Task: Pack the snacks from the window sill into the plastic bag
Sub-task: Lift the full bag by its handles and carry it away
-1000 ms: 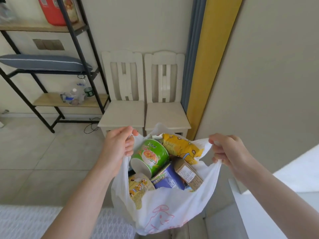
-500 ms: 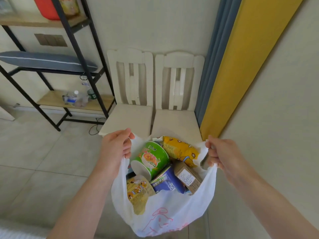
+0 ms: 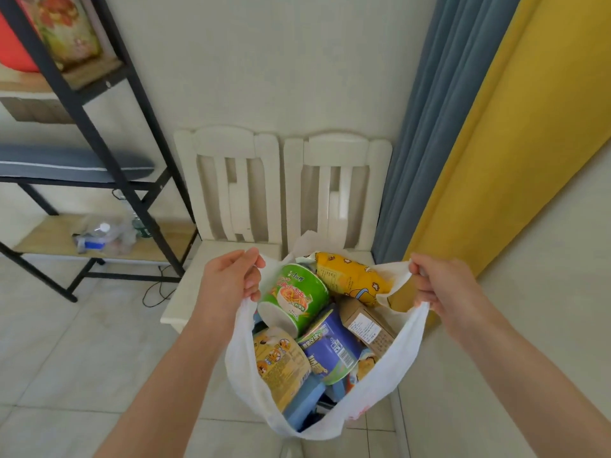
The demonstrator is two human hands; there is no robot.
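Note:
A white plastic bag hangs in the air in front of me, held wide by both handles. My left hand grips the left handle and my right hand grips the right one. Inside lie several snacks: a green noodle cup on its side, a yellow packet behind it, a brown carton, a purple noodle cup and a yellow cup. The window sill is out of view.
Two white wooden chairs stand against the wall just beyond the bag. A black metal shelf with bottles and a grey cushion is at the left. Blue and yellow curtains hang at the right. Pale tiled floor lies below.
The view has moved closer to the chairs and curtain, and the white sill at the lower right has left the frame. Both hands keep their grip on the handles; the bag mouth looks wider.

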